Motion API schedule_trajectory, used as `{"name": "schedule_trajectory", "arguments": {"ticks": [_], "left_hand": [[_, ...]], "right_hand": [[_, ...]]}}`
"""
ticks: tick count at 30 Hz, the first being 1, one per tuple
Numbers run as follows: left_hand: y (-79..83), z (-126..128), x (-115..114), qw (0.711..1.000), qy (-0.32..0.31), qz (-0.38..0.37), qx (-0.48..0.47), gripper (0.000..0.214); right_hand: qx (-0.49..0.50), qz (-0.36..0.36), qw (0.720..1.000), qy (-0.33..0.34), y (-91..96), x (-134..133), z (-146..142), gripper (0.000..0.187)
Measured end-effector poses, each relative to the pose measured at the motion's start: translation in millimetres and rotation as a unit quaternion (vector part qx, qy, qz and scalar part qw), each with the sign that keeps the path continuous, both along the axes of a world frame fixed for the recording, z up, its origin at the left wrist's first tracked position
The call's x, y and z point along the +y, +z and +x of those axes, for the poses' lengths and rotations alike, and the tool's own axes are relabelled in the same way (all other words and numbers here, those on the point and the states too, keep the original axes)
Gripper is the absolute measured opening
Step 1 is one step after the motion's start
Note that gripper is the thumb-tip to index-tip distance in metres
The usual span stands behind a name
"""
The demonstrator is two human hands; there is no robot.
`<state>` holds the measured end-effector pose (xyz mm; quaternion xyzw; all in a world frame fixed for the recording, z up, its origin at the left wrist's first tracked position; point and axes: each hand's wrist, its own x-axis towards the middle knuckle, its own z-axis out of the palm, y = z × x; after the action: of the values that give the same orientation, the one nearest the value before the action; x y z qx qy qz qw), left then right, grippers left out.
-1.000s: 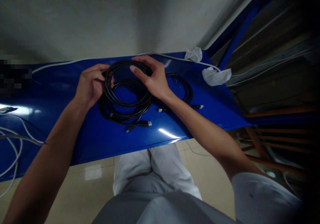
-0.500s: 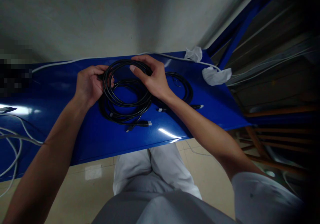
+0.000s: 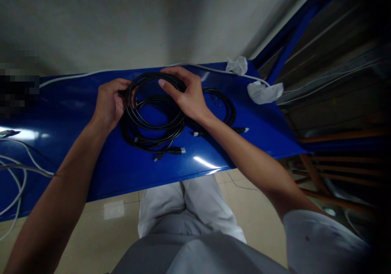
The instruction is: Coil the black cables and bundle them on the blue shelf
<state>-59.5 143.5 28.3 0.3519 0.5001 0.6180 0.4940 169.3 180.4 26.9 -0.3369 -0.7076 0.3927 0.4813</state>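
Note:
A coiled black cable (image 3: pixel 143 124) is held up between both hands over the blue table. My left hand (image 3: pixel 110 102) is closed on the coil's left side, where a dark connector end shows at the fingers. On the upper right of the loops, my right hand (image 3: pixel 191 94) grips with the thumb inside the ring and the fingers behind. Beneath it lies another black cable coil (image 3: pixel 175 135), partly covered, with a silver-tipped plug (image 3: pixel 179 151) pointing right. Further right, partly behind my right forearm, rests a third black coil (image 3: pixel 231 109).
White crumpled wraps (image 3: pixel 265 92) sit on the table's right end, by a white cable (image 3: pixel 88 74) running along the wall. White cable loops (image 3: pixel 23 184) lie at the left on the blue table (image 3: pixel 128 180). A wooden chair (image 3: pixel 342 168) stands at the right.
My left hand has shifted slightly at the coil's left edge, its fingers moving a little up and right. My right hand and the held coil are nearly still.

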Motion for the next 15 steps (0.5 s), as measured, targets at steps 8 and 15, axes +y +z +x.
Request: {"name": "schedule_trajectory", "arguments": {"ticks": [8,15], "left_hand": [[4.8,6.6,-1.6,0.997,0.048,0.026,0.057,0.015],[4.1,4.5,-2.7,0.997,0.039,0.025,0.056,0.014]], "right_hand": [[-0.011,-0.003,1.0,-0.008,-0.5,0.4,0.3,0.048],[0.0,0.019,1.0,0.004,-1.0,0.8,0.4,0.048]]}}
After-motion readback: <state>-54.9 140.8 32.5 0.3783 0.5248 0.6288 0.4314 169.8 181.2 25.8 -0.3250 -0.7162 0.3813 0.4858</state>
